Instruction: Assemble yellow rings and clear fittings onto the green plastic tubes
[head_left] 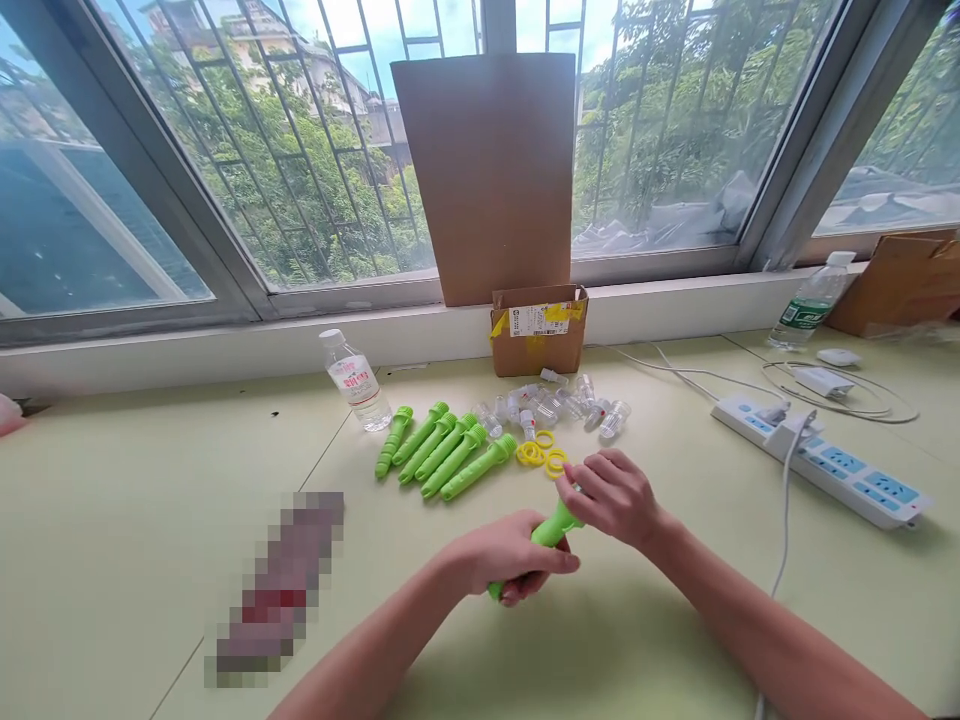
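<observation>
Head view: our left hand point(517, 550) gripped the green tube point(553, 527), its long axis pointing toward half past one, where our right hand point(616, 497) held its end.

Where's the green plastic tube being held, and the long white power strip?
Green plastic tube being held point(553, 529), head view: exposed middle.
Long white power strip point(823, 466), head view: socketed top face.

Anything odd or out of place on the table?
One thing: the pixelated patch on the table, nearer the camera and left of the green tubes. Its blocky blur hides whatever lies there. No spill or obvious damage visible.
</observation>
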